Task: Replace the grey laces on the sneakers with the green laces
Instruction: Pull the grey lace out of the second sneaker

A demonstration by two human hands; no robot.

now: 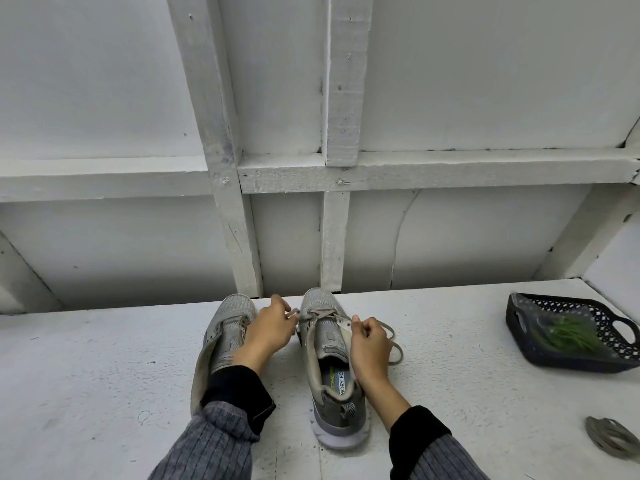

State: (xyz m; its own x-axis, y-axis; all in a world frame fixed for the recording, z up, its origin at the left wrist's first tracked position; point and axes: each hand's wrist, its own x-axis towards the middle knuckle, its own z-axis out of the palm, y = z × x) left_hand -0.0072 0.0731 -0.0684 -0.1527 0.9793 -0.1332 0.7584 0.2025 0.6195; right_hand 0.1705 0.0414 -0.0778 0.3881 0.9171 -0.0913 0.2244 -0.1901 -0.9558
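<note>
While both hands pinch the grey lace (320, 314), left grip (273, 325) beside right sneaker (329, 358), right grip (369, 341) over it.

1. Left shoe (227, 336): heel and lace area hidden under left hand (268, 329) and sleeve.
2. Insole print in right shoe (329, 355): partly covered.
3. Green laces (568, 336): blurred inside basket (519, 318).

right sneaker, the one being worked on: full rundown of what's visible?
The right sneaker is grey mesh with a pale sole, upright on the white surface, toe toward the wall. A grey lace remains only in its front eyelets, its loose end looping to the right. Both hands pinch the lace there: left hand, right hand. The printed insole shows.
</note>
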